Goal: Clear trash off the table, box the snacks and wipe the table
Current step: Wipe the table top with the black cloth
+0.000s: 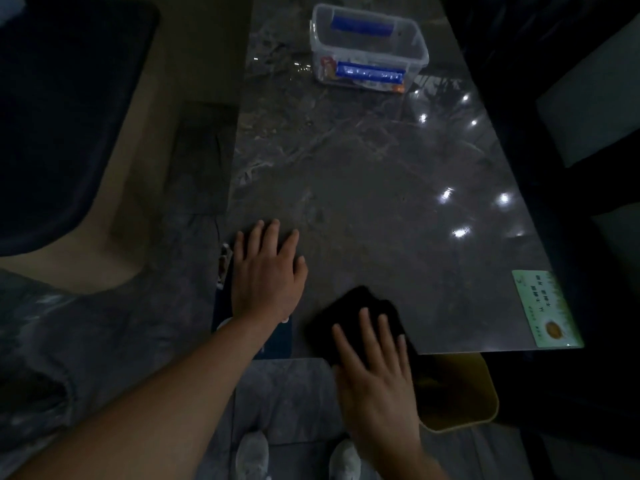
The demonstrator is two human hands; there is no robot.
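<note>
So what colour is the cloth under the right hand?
Black cloth, seen in the head view.

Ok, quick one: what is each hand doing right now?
Left hand: open, flat on the table, holding nothing.
Right hand: open, fingers spread, pressing the black cloth at the table's near edge.

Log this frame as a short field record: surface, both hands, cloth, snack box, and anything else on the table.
surface: dark glossy marble table, ceiling lights reflected
left hand: flat, palm down near the table's left edge, holding nothing
right hand: fingers spread, pressing on the cloth
cloth: black, bunched, at the near table edge
snack box: clear plastic, no lid, at far end, blue-wrapped snacks inside
other: green card at the near right corner
below table: yellow bin
</note>
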